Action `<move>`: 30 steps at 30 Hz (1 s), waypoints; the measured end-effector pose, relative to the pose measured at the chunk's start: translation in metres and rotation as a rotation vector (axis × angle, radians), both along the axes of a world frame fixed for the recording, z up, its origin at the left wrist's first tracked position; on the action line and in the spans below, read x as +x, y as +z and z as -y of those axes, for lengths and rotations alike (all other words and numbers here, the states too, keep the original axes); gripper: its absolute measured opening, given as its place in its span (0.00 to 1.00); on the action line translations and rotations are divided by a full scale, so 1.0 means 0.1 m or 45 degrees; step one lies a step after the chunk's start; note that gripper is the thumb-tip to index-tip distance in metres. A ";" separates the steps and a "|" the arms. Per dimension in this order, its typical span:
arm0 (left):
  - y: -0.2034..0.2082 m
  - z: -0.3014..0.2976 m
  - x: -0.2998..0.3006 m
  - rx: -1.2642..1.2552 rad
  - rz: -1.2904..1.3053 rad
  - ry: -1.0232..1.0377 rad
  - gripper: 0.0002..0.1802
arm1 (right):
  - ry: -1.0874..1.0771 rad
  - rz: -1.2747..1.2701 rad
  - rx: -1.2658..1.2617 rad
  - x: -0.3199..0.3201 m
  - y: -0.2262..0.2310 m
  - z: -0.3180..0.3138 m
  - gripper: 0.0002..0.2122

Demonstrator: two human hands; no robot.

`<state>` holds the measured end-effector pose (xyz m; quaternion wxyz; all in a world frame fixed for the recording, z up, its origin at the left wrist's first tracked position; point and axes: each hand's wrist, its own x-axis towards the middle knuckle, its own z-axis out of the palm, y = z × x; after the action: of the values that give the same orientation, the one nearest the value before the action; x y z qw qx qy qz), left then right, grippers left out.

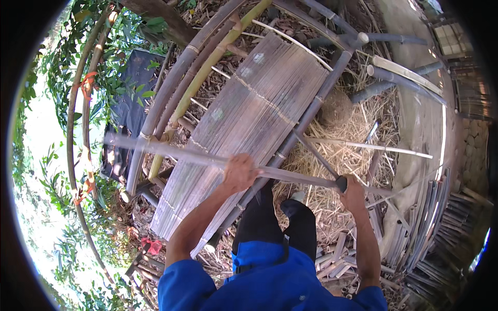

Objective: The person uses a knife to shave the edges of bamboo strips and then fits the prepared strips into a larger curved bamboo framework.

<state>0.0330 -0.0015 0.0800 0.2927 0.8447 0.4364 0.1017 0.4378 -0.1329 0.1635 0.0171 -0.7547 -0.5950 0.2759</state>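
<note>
My left hand (241,173) is closed around a long, pale bamboo strip (298,176). The strip runs crosswise over a slatted bamboo bench (259,98), and its far left end is smeared by motion. At the strip's right part, my right hand (354,193) is closed on what looks like a knife (317,156), with a dark collar by the fist. Its narrow, dark blade points up and left toward the bench's edge, crossing close to the strip. Whether the blade touches the strip I cannot tell. The fist hides the handle.
Curved bamboo rails (194,57) form the bench's back at the left. Straw and shavings (311,199) cover the ground by my feet. Bamboo poles (404,83) stick out at the upper right; stacked bamboo pieces (423,223) lie at the right. Leafy plants (67,186) grow at the left.
</note>
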 end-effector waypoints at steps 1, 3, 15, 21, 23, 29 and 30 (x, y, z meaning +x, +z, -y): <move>-0.04 -0.02 -0.18 0.037 -0.014 0.092 0.20 | -0.015 0.039 0.103 -0.07 0.06 -0.14 0.21; -0.11 -0.10 -0.54 0.056 -0.078 0.257 0.19 | -0.079 0.025 0.174 -0.09 0.06 -0.26 0.22; -1.22 -0.61 -2.37 0.169 -0.326 1.089 0.28 | -0.405 -0.019 -0.058 -0.46 -0.69 0.11 0.22; -1.90 -0.87 -2.50 0.073 -0.266 1.236 0.30 | -0.162 0.055 -0.185 -0.57 -1.05 0.18 0.21; -2.16 -0.95 -2.57 0.079 -0.264 1.269 0.30 | -0.091 0.073 -0.203 -0.61 -1.15 0.15 0.21; -2.82 -1.06 -2.66 -0.023 -0.352 1.321 0.31 | -0.090 0.057 -0.228 -0.64 -1.33 0.07 0.20; -2.91 -1.03 -2.69 -0.020 -0.343 1.324 0.31 | -0.085 0.061 -0.234 -0.65 -1.35 0.06 0.20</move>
<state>-0.2356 0.1019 -0.2108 0.1515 0.5205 0.8316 0.1208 0.3732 -0.1392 0.0290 -0.0573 -0.7789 -0.5420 0.3104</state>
